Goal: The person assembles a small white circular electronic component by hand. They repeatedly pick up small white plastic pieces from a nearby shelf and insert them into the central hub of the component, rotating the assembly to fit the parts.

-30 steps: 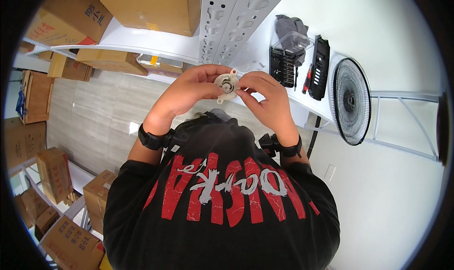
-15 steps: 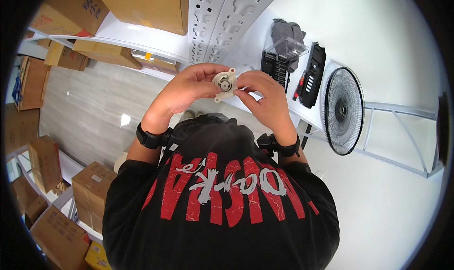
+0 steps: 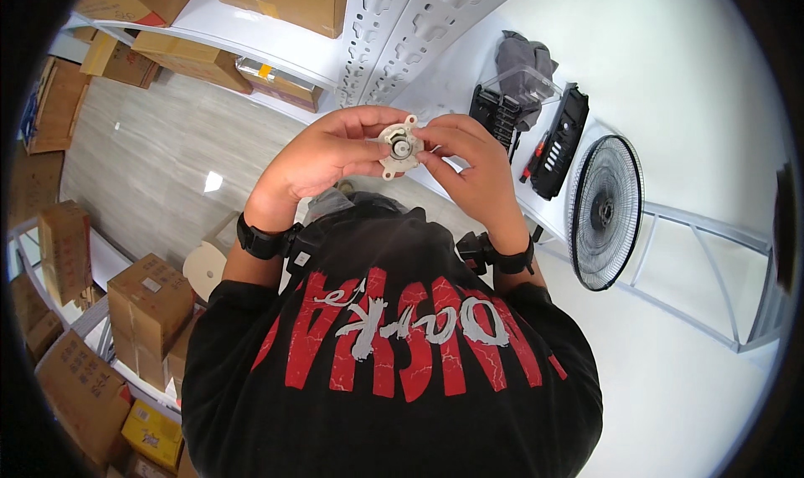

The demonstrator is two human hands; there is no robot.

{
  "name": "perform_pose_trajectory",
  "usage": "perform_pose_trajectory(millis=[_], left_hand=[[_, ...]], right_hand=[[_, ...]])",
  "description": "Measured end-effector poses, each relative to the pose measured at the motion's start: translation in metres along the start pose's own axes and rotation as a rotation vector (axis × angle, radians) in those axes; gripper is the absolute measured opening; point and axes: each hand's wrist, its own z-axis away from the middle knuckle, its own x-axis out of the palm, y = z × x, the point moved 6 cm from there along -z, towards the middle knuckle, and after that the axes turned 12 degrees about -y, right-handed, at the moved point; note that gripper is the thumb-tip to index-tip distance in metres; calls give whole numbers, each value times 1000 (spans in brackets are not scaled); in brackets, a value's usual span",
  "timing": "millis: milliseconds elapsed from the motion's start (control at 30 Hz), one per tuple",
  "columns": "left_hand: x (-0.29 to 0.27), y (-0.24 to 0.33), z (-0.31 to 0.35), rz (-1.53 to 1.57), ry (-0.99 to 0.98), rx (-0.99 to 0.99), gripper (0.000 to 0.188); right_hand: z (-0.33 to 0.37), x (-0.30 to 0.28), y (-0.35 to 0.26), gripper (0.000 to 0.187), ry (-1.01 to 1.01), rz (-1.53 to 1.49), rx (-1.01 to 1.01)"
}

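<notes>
Nearest the camera is the person's black shirt (image 3: 394,369) with red and white print, filling the lower middle of the view, with a dark wristband on each forearm. Above it, the left hand (image 3: 322,156) and the right hand (image 3: 469,164) meet in front of the chest and hold a small round whitish metal part (image 3: 399,148) with lugs on its rim and a dark hub in its centre. The left hand's fingers are closed on the part's left edge, thumb below and fingertips above; the right hand's fingertips pinch its right edge. To the right, on the white table (image 3: 720,101), a black fan grille (image 3: 605,213) lies flat, and beyond it sit a black tool case (image 3: 563,141) and a grey cloth (image 3: 523,59). Farther off, a perforated white shelf upright (image 3: 402,13) runs up the middle. To the left, cardboard boxes (image 3: 146,306) stand on the pale floor and on shelves.
</notes>
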Motion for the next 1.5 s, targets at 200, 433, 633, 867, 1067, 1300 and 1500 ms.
perform_pose_trajectory(millis=[200,433,633,867,1067,1300,1500], left_hand=[[1,0,1,85,8,51,50],[1,4,3,113,-2,100,49],[1,3,-5,41,15,58,50],[4,6,-10,62,24,40,50],[0,1,-6,97,21,42,50],[-5,-1,-2,107,63,22,50],[-7,-1,-6,71,65,7,49]], right_hand=[[-5,-2,11,16,-3,-7,-38],[-5,-4,8,24,27,-134,-9],[1,-7,8,25,45,-74,-44],[4,-11,16,26,56,-97,-78],[-1,-4,12,26,24,-79,-32],[-2,-1,19,27,-31,-3,-78],[-3,-3,14,28,-5,-132,4]])
